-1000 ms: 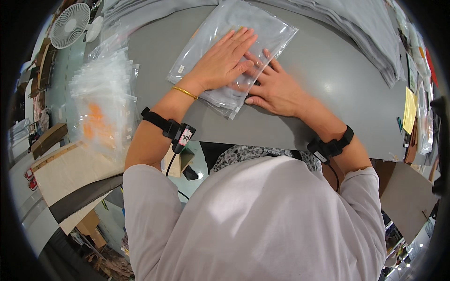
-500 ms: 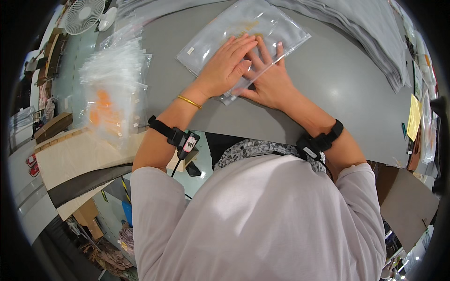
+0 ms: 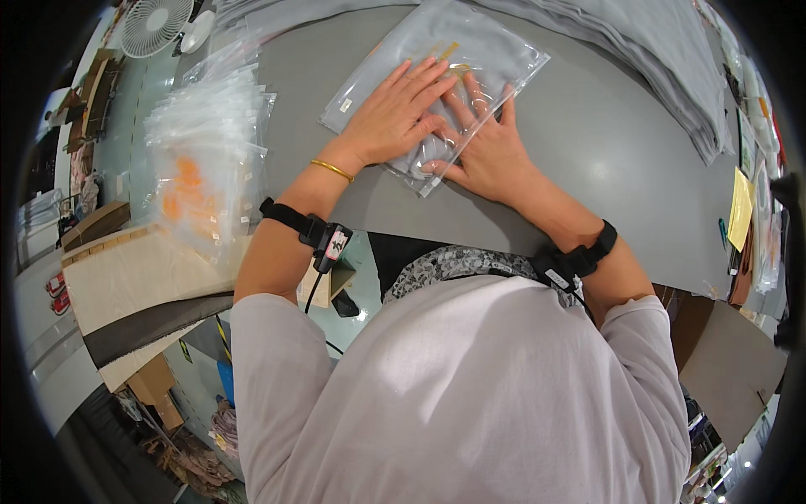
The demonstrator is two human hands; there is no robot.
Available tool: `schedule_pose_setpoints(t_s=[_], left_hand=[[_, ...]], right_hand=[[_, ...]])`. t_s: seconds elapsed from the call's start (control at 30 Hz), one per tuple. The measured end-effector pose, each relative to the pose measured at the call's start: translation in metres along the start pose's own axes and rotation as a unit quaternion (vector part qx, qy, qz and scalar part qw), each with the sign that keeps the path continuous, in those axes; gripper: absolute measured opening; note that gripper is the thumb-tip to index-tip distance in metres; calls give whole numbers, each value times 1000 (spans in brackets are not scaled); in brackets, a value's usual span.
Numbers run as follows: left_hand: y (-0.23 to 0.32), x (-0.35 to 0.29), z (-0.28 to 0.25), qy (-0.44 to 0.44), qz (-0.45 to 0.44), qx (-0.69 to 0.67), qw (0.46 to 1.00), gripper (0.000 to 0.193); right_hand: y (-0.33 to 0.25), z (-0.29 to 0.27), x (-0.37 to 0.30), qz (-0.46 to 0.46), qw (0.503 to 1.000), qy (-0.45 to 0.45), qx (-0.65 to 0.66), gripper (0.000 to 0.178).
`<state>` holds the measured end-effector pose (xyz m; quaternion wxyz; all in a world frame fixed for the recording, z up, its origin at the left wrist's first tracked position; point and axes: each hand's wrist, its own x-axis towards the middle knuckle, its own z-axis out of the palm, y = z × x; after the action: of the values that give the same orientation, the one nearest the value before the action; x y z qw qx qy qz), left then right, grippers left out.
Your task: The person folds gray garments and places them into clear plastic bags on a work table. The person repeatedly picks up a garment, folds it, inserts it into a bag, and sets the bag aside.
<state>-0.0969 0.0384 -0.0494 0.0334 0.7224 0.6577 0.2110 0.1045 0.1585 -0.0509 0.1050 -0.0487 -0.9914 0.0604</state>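
A clear plastic zip bag (image 3: 357,80) with folded grey fabric inside lies slanted on the grey table. Gold-coloured print shows on its middle. My left hand (image 3: 393,113) rests flat on top of the bag, fingers stretched up and to the right. The fingers of my right hand (image 3: 487,151) are spread and reach in at the bag's right edge, showing through the clear film. My right thumb lies near the bag's closest corner. The bag's edge strip crosses over the right fingers.
A pile of clear bags (image 3: 210,134) with orange print stands at the table's left. Grey fabric (image 3: 646,67) is stacked along the far right side. A white fan (image 3: 157,25) is at the far left, and a yellow paper (image 3: 740,210) lies at the right edge.
The bag has shifted slightly, its closest corner now nearer to me and further right. My left hand has moved a little left; my right fingers remain spread at the bag's edge.
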Motion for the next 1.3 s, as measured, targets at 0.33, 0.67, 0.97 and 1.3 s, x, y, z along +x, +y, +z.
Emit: schedule_pose_setpoints(t_s=[0.33,0.67,0.97,1.3], left_hand=[[41,12,1,-63,24,-15,998,58],[39,4,1,-79,27,4,997,59],[59,-2,-16,-46,43,46,997,38],[92,-80,-26,-50,58,6,997,21]], right_hand=[[-8,-16,-39,-76,997,-23,20,77],[-5,-28,-45,-124,988,-52,73,62],[55,-30,-23,-13,988,139,59,44],[-1,-25,-26,-209,956,64,198,25]])
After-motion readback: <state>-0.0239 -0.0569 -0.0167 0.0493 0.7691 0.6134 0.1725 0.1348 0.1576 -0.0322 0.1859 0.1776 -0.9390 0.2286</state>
